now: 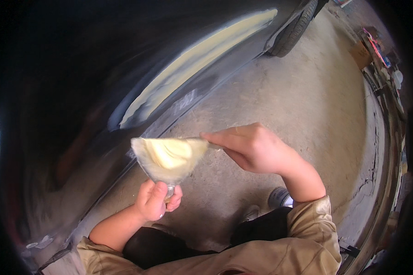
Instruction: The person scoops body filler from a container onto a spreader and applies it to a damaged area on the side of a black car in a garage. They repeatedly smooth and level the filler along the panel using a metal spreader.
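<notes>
My left hand (152, 201) is closed around the short handle of a wide, fan-shaped putty spreader (144, 158). A mound of pale yellow filler (173, 153) lies on its blade. My right hand (257, 149) pinches a thin greyish scraper (214, 146), whose far end meets the right upper edge of the spreader blade; most of the scraper is hidden or blurred. Beyond my hands is the dark side panel of a car (78, 91). Along it runs a long curved strip of pale yellow filler (170, 80), with greyish, sanded-looking edges.
A car wheel (294, 34) stands at the far end of the panel. A round can (280, 198) sits on the concrete floor (270, 96) beside my right knee. At the right, boards (384, 114), a cardboard box (360, 55) and clutter line the wall.
</notes>
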{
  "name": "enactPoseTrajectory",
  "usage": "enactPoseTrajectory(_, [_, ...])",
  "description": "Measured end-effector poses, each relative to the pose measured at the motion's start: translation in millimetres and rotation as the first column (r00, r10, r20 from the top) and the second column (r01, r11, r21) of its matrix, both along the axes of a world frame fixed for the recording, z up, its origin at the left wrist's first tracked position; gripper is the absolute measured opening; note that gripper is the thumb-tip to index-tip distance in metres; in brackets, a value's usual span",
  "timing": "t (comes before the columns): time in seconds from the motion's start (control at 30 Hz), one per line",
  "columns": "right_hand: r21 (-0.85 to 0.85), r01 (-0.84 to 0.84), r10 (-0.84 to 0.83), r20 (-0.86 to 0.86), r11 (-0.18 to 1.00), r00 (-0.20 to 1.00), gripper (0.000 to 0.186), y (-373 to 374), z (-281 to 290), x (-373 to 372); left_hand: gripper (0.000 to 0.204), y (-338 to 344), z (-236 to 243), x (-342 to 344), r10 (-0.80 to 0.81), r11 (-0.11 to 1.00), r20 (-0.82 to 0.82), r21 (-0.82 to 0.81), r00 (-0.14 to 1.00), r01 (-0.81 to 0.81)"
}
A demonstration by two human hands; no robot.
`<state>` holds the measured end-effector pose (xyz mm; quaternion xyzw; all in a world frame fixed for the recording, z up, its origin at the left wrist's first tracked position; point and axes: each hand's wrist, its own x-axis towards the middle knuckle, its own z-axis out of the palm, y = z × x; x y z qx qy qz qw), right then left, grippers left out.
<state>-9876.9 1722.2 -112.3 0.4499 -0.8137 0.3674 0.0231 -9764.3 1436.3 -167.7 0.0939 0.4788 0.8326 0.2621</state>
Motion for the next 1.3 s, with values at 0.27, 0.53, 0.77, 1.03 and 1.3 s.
enactPoseTrajectory(0.27, [-0.242,0.137,-0.253,-0.556,0.96,0.792,0.051,-37,-10,34,0.03,26,5,4,0.286,0.879,-0.31,-0.291,0.907,-0.376])
enactPoseTrajectory(0.53, [-0.076,0.102,-0.126,-0.509,0.992,0.851,0.057,-60,-7,52,0.069,24,1,3,0.162,0.828,-0.526,-0.388,0.835,-0.405])
enactPoseTrajectory(0.77, [-0.308,0.07,-0.181,-0.348,0.949,0.92,0.057,-16,-12,11,0.027,16,0,11,0.404,0.757,-0.283,-0.431,0.87,-0.492])
enactPoseTrajectory(1.03, [-0.758,0.628,-0.077,0.625,0.176,0.776,0.029,43,-2,-76,0.022,-1,12,12,0.287,0.73,-0.476,-0.454,0.831,-0.511])
enactPoseTrajectory(1.3, [-0.833,0.537,-0.23,0.5,0.136,0.835,0.026,75,5,-175,0.022,-6,14,22,0.221,0.776,-0.456,-0.453,0.862,-0.439])
